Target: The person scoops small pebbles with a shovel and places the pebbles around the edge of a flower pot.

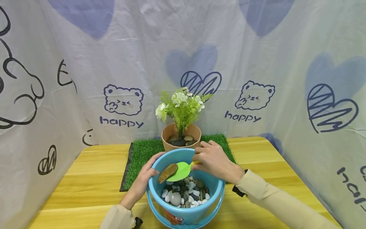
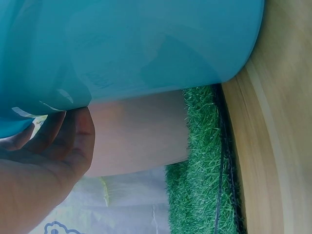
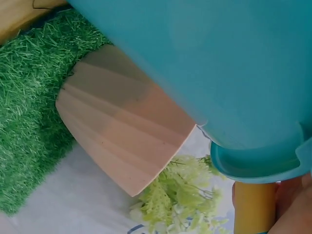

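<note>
My right hand point(image 1: 213, 159) grips the yellow handle point(image 3: 254, 207) of a small shovel with a green blade point(image 1: 183, 171). A long brown stone point(image 1: 167, 173) lies over the blade's left end, above the inside of a blue bucket point(image 1: 186, 219). Whether the stone also touches the bucket wall, I cannot tell. My left hand point(image 1: 142, 181) holds the bucket's left rim, thumb on top and fingers against the outside, as the left wrist view shows. White, grey and dark pebbles point(image 1: 187, 194) cover the bucket's bottom. The bucket's own handle hangs down at the front.
Right behind the bucket stands a terracotta-coloured pot point(image 1: 168, 147) with white flowers point(image 1: 183, 106) and large stones. It sits on a green artificial grass mat point(image 1: 137, 162) on the yellow wooden table point(image 1: 85, 178). A printed white curtain point(image 1: 171, 31) encloses the back and sides.
</note>
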A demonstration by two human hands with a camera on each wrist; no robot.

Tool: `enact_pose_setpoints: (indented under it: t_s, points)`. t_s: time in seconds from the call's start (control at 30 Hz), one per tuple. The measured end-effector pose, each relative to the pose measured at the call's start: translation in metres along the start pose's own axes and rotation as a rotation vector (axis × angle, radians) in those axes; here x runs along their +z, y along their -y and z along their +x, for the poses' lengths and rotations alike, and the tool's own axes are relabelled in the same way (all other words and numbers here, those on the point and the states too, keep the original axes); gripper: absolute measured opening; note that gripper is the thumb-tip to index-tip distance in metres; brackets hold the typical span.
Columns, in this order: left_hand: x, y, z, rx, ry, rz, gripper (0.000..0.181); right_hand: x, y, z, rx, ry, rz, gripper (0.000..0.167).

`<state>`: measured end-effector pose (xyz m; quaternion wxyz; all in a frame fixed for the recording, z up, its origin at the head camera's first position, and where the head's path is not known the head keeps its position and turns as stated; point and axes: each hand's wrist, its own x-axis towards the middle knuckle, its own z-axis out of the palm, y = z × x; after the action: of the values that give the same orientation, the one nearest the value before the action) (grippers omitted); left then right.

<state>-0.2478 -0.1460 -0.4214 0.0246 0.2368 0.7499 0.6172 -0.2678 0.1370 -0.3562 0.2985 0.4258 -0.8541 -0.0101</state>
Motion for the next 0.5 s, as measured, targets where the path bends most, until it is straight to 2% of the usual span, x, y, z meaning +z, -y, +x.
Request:
enact_pose_setpoints:
  t_s: [0.2,0.5]
  points:
    - [0.0015,-0.0002,-0.001,-0.01,-0.014,0.003,0.066,0.0003,0.0007,-0.0024,0.024,-0.018,0.033,0.027]
    - [0.0015,-0.0005,0.0001,-0.017,-0.019,-0.009,0.066,0.0,0.0036,-0.0053,0.062,-0.049,0.044,0.023]
